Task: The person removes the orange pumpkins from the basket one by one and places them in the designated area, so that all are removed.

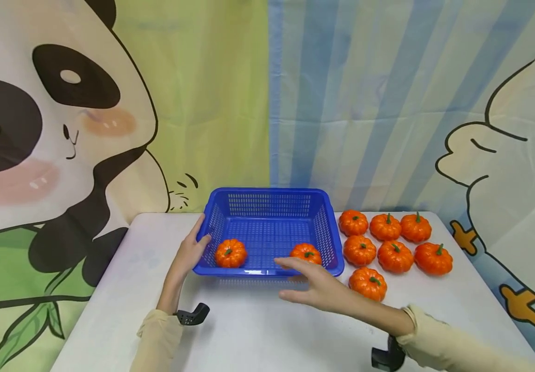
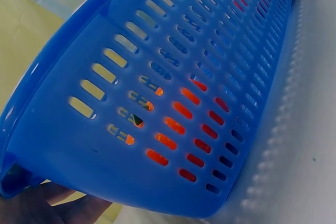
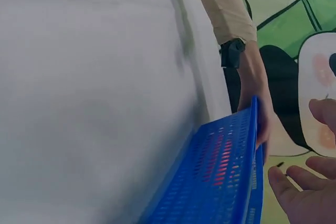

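Note:
A blue plastic basket [image 1: 267,272] with slotted sides stands on the table. Inside it, one small orange pumpkin [image 1: 230,253] lies at the front left and another pumpkin [image 1: 305,252] at the front right. My left hand [image 1: 192,252] holds the basket's left rim, thumb over the edge and fingers outside. In the left wrist view, fingers [image 2: 84,209] show under the rim at the basket's corner. Over the front right of the basket hovers my right hand [image 1: 318,284], fingers spread and holding nothing. It partly covers the pumpkin there.
To the right of the basket, several more pumpkins [image 1: 395,257] sit in loose rows on the white table [image 1: 258,325]. The nearest pumpkin [image 1: 368,283] lies just beyond my right wrist. A printed curtain [image 1: 220,103] hangs behind the table.

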The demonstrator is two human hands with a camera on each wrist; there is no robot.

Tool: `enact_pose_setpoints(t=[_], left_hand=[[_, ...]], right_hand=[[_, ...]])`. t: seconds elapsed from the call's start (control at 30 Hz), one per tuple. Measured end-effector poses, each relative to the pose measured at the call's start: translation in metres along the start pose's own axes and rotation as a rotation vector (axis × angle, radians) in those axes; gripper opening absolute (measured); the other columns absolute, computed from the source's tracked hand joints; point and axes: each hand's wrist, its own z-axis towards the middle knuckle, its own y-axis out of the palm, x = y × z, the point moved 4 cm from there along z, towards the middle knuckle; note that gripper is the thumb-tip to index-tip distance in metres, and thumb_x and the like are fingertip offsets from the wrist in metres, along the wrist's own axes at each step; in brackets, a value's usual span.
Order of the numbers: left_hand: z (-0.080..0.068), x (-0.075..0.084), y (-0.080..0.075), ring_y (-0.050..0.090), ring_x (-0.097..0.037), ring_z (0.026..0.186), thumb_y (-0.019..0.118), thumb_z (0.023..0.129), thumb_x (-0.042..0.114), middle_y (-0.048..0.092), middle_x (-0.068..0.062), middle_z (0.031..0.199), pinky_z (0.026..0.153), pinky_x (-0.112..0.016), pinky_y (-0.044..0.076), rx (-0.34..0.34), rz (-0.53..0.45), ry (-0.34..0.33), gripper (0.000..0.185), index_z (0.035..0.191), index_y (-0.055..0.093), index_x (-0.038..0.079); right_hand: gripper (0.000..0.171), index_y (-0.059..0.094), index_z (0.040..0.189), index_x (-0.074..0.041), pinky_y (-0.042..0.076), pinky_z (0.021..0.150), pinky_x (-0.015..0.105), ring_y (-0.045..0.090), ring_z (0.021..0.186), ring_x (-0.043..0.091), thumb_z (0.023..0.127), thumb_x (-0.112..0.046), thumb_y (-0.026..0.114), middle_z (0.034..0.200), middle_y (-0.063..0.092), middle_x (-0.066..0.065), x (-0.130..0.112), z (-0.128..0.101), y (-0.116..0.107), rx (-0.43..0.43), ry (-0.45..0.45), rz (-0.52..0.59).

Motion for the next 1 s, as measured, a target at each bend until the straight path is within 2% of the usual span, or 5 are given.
enact_pose_setpoints(t=[0.17, 0.33, 0.43, 0.7, 1.0], left_hand=[[0.001, 0.001, -0.002, 0.025, -0.045, 0.145, 0.041, 0.102, 0.025, 0.018, -0.018, 0.162, 0.115, -0.064, 0.022, 0.003, 0.015, 0.0, 0.065, 0.157, 0.007, 0.032], [-0.001, 0.0, -0.001, 0.026, -0.046, 0.144, 0.041, 0.102, 0.025, 0.018, -0.018, 0.162, 0.115, -0.064, 0.022, -0.009, 0.017, -0.008, 0.065, 0.157, 0.006, 0.032], [-0.001, 0.0, 0.0, 0.028, -0.046, 0.144, 0.041, 0.102, 0.025, 0.019, -0.018, 0.161, 0.114, -0.064, 0.023, -0.005, 0.017, -0.003, 0.065, 0.157, 0.006, 0.032], [-0.001, 0.001, 0.001, 0.028, -0.046, 0.144, 0.04, 0.102, 0.027, 0.018, -0.017, 0.162, 0.112, -0.065, 0.024, -0.016, 0.006, 0.015, 0.065, 0.157, 0.006, 0.032], [-0.001, 0.0, 0.0, 0.03, -0.046, 0.143, 0.04, 0.102, 0.027, 0.019, -0.018, 0.162, 0.113, -0.066, 0.024, -0.017, 0.008, -0.001, 0.065, 0.157, 0.005, 0.033]], right_hand=[[0.058, 0.048, 0.142, -0.01, 0.049, 0.103, 0.044, 0.048, 0.133, 0.033, 0.091, -0.028, 0.067, 0.147, 0.048, 0.013, -0.001, 0.069, 0.011, -0.075, 0.138, 0.016], [0.066, 0.043, 0.148, -0.021, 0.035, 0.113, 0.054, 0.037, 0.143, 0.032, 0.089, -0.033, 0.069, 0.154, 0.041, 0.007, 0.018, 0.131, 0.023, -0.209, 0.297, -0.139], [0.072, 0.038, 0.15, -0.021, 0.027, 0.118, 0.052, 0.03, 0.147, 0.03, 0.087, -0.03, 0.071, 0.157, 0.037, 0.008, 0.029, 0.157, 0.03, -0.279, 0.317, -0.188], [0.075, 0.031, 0.153, -0.016, 0.046, 0.101, 0.058, 0.039, 0.139, 0.039, 0.088, -0.022, 0.07, 0.159, 0.027, 0.018, 0.039, 0.176, 0.046, -0.375, 0.42, -0.058], [0.072, 0.038, 0.15, -0.017, 0.047, 0.098, 0.059, 0.041, 0.138, 0.04, 0.087, -0.017, 0.071, 0.158, 0.028, 0.018, 0.04, 0.186, 0.055, -0.365, 0.492, 0.017]])
